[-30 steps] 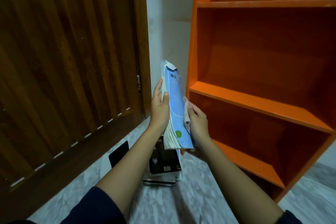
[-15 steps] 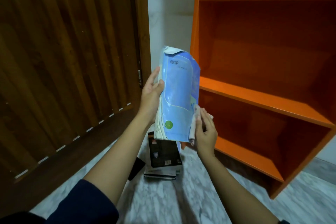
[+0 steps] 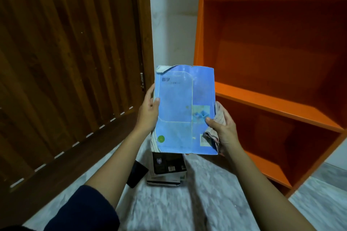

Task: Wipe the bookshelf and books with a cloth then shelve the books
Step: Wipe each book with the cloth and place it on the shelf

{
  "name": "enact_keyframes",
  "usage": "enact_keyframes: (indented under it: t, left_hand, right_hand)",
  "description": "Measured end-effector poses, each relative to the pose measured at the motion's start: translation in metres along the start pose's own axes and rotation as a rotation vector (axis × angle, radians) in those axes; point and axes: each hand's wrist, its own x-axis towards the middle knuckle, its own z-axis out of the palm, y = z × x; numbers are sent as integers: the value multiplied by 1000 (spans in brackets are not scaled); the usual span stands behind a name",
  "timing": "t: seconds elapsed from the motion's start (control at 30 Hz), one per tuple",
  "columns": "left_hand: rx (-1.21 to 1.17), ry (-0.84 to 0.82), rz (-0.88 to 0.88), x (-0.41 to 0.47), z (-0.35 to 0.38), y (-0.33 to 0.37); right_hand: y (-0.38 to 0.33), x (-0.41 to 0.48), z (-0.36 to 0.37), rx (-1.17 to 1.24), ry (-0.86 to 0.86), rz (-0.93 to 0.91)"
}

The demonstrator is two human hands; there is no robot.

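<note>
Holding book [image 3: 180, 110] upright, axis 12–6 | left hand [image 3: 148, 112] grips edge | right hand [image 3: 224, 131] pinches book and cloth [image 3: 220, 116] | bookshelf [image 3: 272, 104] at 2 o'clock

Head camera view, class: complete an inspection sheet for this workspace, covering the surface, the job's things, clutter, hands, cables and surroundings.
Surface: marbled grey-white floor; a stack of books lies on it.
Job's things: blue book held in the air, cover toward the camera, top left corner curled; cloth bunched at its right edge; orange bookshelf on the right.
Clutter: dark flat object on the floor just left of the stack; what it is cannot be told.
Hands: left hand grips the book's left edge; right hand pinches its right edge, with the cloth in the palm.
Cables: nothing seen.
Surroundings: wooden door on the left; white wall between it and the bookshelf.
</note>
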Motion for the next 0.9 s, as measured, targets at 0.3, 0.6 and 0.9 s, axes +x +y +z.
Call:
enact_keyframes:
  t: [0.3,0.6,0.9]
  left_hand:
    - [176,-111,42,-16,43,24]
    - [174,19,-55,-17,52,18]
    - [-262,177,-43,-6,22,12]
  right_hand:
    - [1,-8,20,-648,0,-285]
    - [24,-31,24,-953,-141,-588]
    - [20,-33,36,-672,-17,-473]
